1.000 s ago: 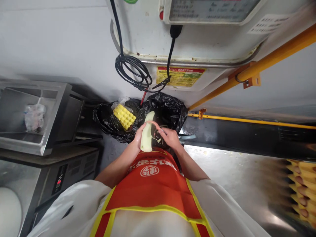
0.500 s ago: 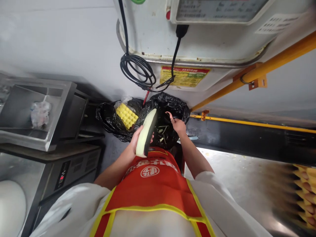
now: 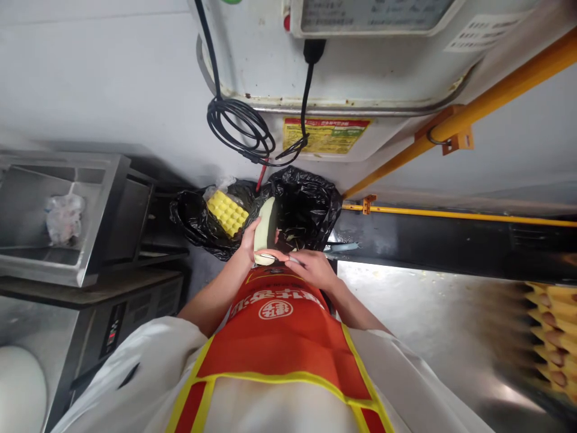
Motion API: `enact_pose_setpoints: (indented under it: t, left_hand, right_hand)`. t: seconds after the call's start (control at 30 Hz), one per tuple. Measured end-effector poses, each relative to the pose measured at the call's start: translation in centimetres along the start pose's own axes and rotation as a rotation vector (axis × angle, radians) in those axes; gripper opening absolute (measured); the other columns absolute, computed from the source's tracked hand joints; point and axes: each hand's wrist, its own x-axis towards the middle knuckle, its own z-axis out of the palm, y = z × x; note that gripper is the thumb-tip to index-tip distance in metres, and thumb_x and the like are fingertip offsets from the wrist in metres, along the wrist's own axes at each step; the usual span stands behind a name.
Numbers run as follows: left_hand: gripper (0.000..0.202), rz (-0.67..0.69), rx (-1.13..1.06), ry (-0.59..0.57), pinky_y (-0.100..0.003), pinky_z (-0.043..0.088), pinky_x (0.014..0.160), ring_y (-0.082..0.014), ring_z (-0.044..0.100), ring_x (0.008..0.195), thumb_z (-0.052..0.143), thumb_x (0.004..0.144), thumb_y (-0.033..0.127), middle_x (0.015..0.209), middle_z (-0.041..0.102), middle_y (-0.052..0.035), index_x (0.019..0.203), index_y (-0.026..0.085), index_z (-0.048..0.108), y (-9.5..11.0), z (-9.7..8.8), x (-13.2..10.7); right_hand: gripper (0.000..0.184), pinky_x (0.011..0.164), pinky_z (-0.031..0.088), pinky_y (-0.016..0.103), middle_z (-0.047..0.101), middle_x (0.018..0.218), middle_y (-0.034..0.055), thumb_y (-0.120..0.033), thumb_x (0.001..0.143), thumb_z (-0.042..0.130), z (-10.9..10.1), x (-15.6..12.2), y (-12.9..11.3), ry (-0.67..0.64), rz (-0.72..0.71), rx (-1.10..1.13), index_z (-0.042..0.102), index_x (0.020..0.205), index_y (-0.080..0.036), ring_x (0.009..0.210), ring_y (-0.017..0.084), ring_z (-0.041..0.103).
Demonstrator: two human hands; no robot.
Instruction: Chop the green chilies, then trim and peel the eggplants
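Note:
My left hand (image 3: pixel 249 240) is wrapped round a partly peeled eggplant (image 3: pixel 265 225), pale flesh on its left side and dark skin on its right. In my right hand (image 3: pixel 314 268) is a pink-orange peeler (image 3: pixel 276 254), its head lying across the eggplant's near end. Both hands are in front of the red apron, over the near side of a black trash bag (image 3: pixel 327 204). Some pale peelings lie in that bag, partly hidden behind the eggplant and my right hand.
Left of it, another black bag (image 3: pixel 183 219) holds a yellow egg tray (image 3: pixel 228 213). A metal sink (image 3: pixel 101 222) with a plastic bag stands left. Ahead hang a white appliance (image 3: pixel 360 78) and coiled black cable (image 3: pixel 238 129). Yellow pipes (image 3: pixel 406 144) and a steel counter (image 3: pixel 406 319) with eggs are right.
My right hand has brought the peeler left and nearer to my body, onto the eggplant's near end. The eggplant in my left hand now stands more upright in view.

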Motion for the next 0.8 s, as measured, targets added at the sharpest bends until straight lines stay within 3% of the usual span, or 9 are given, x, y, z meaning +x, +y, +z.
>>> enact_pose_setpoints:
  t: [0.2,0.37,0.5,0.6,0.8]
  left_hand:
    - [0.053,-0.014,-0.019,-0.016,-0.032,0.057,0.064,-0.0225,0.071,0.066,0.044,0.099,0.05,0.08,0.074,-0.0159,0.1,0.004,0.07,0.1,-0.4,-0.4]
    - [0.054,-0.017,-0.021,-0.082,-0.035,0.058,0.065,-0.0248,0.071,0.065,0.042,0.099,0.051,0.076,0.074,-0.015,0.101,0.005,0.071,-0.4,-0.4,-1.8]
    - [0.053,0.026,0.028,-0.1,-0.032,0.057,0.062,-0.0224,0.07,0.062,0.044,0.099,0.049,0.077,0.074,-0.0153,0.104,0.004,0.071,-1.7,-0.1,-3.2]
    - [0.052,0.01,0.048,-0.058,-0.03,0.057,0.06,-0.0214,0.071,0.063,0.047,0.098,0.05,0.084,0.076,-0.0155,0.11,0.005,0.071,-2.8,-0.4,-4.4]
    - [0.052,-0.012,0.064,-0.125,-0.033,0.059,0.061,-0.0248,0.073,0.071,0.047,0.097,0.044,0.097,0.076,-0.0196,0.117,0.002,0.069,-4.1,-1.0,-7.0]
  right_hand:
    - [0.05,0.061,0.035,0.025,0.062,0.069,0.0003,-0.055,0.103,0.044,0.7,0.9,0.3,-0.049,0.043,0.168,0.072,0.083,-0.019,0.063,0.013,0.054]
    - [0.048,0.062,0.036,0.024,0.066,0.072,-0.0004,-0.056,0.102,0.046,1.7,1.9,1.5,-0.032,0.09,0.231,0.076,0.094,-0.02,0.065,0.014,0.055]
    - [0.053,0.063,0.037,0.025,0.066,0.072,0.0015,-0.061,0.1,0.044,1.9,4.2,4.4,0.07,0.173,0.145,0.074,0.086,-0.02,0.068,0.017,0.057]
    - [0.049,0.064,0.037,0.026,0.067,0.074,0.0017,-0.059,0.097,0.047,1.4,7.0,7.4,0.165,0.331,0.151,0.074,0.084,-0.02,0.07,0.017,0.057]
    - [0.041,0.061,0.035,0.026,0.059,0.058,0.0021,-0.052,0.087,0.067,-0.3,11.7,12.9,0.229,0.575,0.208,0.064,0.061,-0.02,0.064,0.017,0.055]
